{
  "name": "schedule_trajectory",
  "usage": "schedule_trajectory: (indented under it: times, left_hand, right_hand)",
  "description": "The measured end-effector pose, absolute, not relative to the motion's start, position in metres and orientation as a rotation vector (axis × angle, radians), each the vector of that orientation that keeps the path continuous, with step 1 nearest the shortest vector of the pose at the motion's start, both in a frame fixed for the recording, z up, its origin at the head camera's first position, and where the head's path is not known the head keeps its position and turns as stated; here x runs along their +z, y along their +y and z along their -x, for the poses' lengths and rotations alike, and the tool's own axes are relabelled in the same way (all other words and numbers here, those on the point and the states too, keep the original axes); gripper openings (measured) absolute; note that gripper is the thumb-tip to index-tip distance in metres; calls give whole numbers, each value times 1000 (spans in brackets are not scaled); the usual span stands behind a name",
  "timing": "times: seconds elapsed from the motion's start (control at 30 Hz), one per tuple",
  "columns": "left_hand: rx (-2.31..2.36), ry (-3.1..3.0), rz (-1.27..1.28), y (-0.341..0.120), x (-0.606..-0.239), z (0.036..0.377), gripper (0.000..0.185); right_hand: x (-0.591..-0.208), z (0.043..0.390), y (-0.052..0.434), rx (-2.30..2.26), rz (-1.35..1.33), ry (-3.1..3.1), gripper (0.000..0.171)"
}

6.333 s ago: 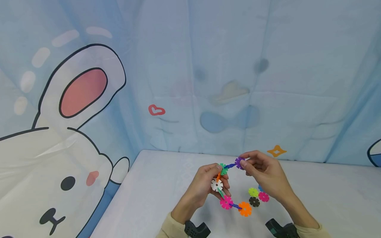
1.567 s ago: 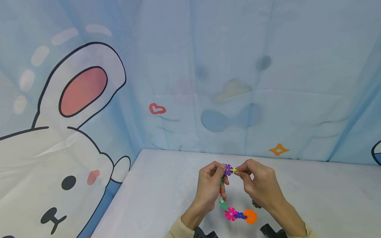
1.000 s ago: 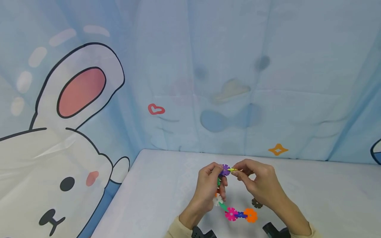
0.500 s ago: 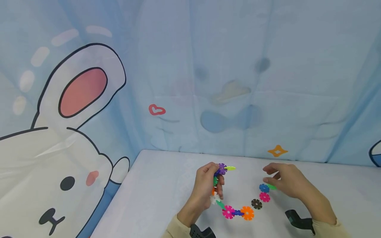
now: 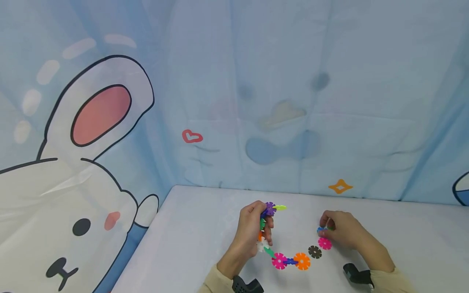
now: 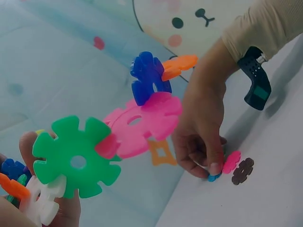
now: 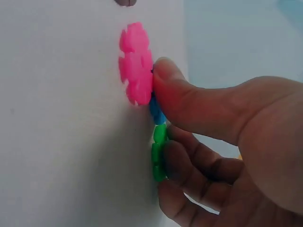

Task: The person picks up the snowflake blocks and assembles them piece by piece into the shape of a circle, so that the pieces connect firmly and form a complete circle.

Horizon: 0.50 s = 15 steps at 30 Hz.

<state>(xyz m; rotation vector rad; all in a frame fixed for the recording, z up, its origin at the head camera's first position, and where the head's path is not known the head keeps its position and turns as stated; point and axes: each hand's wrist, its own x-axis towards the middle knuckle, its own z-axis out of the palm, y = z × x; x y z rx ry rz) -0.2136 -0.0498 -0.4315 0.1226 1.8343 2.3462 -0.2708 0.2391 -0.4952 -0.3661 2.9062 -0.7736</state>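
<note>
Holding up a chain of flat plastic snowflake discs [image 5: 272,238], our left hand [image 5: 253,232] gripped its upper end with curled fingers [image 5: 269,228], while the chain's pink and orange tail trailed onto the pale surface [image 5: 205,232]. Only the left wrist view showed the notched rims of the green disc [image 6: 75,163] and the big pink disc [image 6: 142,125] close up. Only the right wrist view revealed our right hand [image 5: 338,234] pinching a blue disc [image 7: 156,111] and a green notched disc [image 7: 158,153] edge-on between thumb and fingers [image 7: 189,161], touching a loose pink disc [image 7: 136,64] lying flat. A dark brown disc [image 5: 314,252] lay just beside it.
</note>
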Motion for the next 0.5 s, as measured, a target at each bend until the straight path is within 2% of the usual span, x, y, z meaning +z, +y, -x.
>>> schedule_trajectory:
  times: [0.27, 0.5]
  left_hand:
    - [2359, 1825, -121, -48, -431, 215, 31]
    - [2382, 1787, -123, -47, -432, 219, 31]
  right_hand:
    - [-495, 273, 242, -793, 337, 2893, 32]
    - [-489, 273, 238, -922, 432, 2934, 21]
